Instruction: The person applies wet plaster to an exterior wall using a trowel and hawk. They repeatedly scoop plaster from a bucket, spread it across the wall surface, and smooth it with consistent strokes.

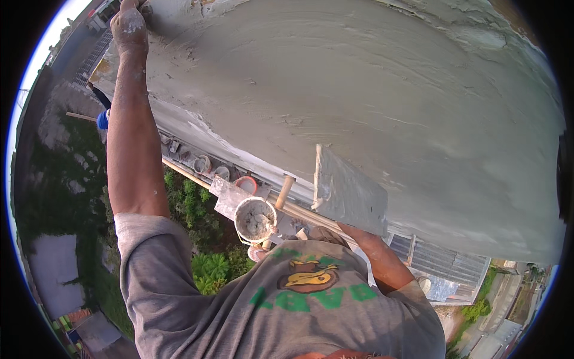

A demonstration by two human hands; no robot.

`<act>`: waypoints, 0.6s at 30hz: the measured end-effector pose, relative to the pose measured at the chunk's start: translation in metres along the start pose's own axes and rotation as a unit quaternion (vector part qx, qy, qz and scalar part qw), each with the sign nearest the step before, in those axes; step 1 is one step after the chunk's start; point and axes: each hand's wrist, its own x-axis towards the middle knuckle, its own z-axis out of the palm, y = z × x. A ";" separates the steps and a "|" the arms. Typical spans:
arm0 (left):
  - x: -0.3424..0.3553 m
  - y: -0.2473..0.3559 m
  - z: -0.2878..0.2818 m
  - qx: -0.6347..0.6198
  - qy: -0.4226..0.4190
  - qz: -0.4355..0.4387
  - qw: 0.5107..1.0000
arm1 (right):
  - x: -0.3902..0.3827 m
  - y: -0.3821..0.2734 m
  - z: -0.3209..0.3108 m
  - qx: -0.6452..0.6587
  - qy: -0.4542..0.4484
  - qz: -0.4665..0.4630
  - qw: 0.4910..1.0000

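A wide wall (382, 90) of wet grey plaster, with curved smear marks, fills the upper part of the view. My left arm is stretched up to its far left corner. My left hand (128, 29), spotted with plaster, is closed there beside the wall's edge; the upper rim of the picture cuts off its fingers and what they hold. My right hand (351, 231) is low in front of my chest, closed on a flat grey plastering hawk (350, 191). The hawk is tilted up close to the wall and hides most of those fingers.
Below me a bucket (255, 220) of grey mortar stands on narrow scaffold planks. Further buckets (202, 164) and a wooden post (285, 191) are along the ledge. Far beneath lie green plants (209, 272) and a metal roof (442, 263). A blue object (103, 119) shows at left.
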 end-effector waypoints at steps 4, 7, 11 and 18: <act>0.005 -0.002 -0.001 -0.051 0.005 -0.051 0.997 | 0.023 -0.032 0.147 -0.070 0.061 -0.105 0.990; 0.004 0.006 0.012 -0.032 0.032 -0.047 0.998 | 0.062 -0.028 0.223 -0.107 -0.027 -0.116 0.987; -0.002 0.004 0.006 -0.030 0.020 0.000 0.999 | 0.089 -0.033 0.233 -0.221 0.018 -0.175 0.959; 0.003 0.009 0.001 -0.039 0.017 -0.030 0.999 | 0.049 0.000 0.174 -0.121 -0.031 -0.070 0.990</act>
